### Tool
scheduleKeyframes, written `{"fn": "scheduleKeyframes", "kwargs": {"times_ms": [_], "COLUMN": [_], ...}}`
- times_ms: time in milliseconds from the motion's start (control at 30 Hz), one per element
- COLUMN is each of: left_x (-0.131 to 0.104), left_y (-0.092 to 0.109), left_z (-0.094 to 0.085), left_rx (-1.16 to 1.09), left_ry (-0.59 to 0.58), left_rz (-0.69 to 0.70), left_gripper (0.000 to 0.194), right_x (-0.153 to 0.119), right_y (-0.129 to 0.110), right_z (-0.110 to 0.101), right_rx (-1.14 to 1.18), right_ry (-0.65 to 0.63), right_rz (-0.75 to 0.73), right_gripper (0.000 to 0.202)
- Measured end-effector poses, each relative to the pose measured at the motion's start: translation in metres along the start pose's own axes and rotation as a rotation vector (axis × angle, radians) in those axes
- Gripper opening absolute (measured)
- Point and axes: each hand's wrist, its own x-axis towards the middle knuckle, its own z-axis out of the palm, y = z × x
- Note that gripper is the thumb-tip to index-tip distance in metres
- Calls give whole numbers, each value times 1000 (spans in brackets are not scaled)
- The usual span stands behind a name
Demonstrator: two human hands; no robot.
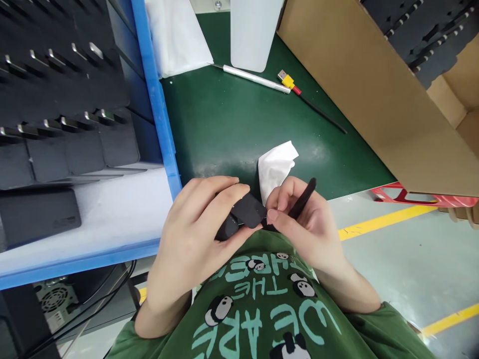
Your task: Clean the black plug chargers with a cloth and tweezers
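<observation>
My left hand (pixel 198 224) is closed around a small matte-black device (pixel 249 209) with rounded ends, holding it just above my lap at the table's front edge. Part of the device is hidden under my fingers. In my right hand (pixel 303 219) is a slim black stick-like tool (pixel 305 197), its blunt end poking up past the palm. The thumb and index finger of that hand pinch together at the right tip of the device, so the contact point is mostly covered. A crumpled white cloth (pixel 275 167) lies on the table right behind my fingers.
At left, a blue-edged tray (pixel 170 164) holds rows of black devices with metal tabs. A cardboard box (pixel 348 89) with black parts stands at right. On the green table (pixel 217 124) are a silver craft knife (pixel 256 79), a short USB cable (pixel 318 107) and white sheets (pixel 179 40).
</observation>
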Motion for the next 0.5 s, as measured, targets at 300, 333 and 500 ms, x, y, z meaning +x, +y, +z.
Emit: {"fn": "scheduleKeyframes", "kwargs": {"times_ms": [300,333,500], "left_x": [0,0,1], "left_y": [1,1,3], "left_z": [-1,-2,-2], "left_rx": [-21,-21,-14], "left_ry": [-8,-11,-24], "left_rz": [2,-2,-21], "left_gripper": [40,39,40], "right_x": [-2,0,15], "right_y": [-19,-23,-44], "right_z": [-17,-18,-18], "right_rx": [-582,-619,-818], "right_ry": [-61,-79,-245], "right_rz": [-269,-270,-249], "right_gripper": [25,23,20]}}
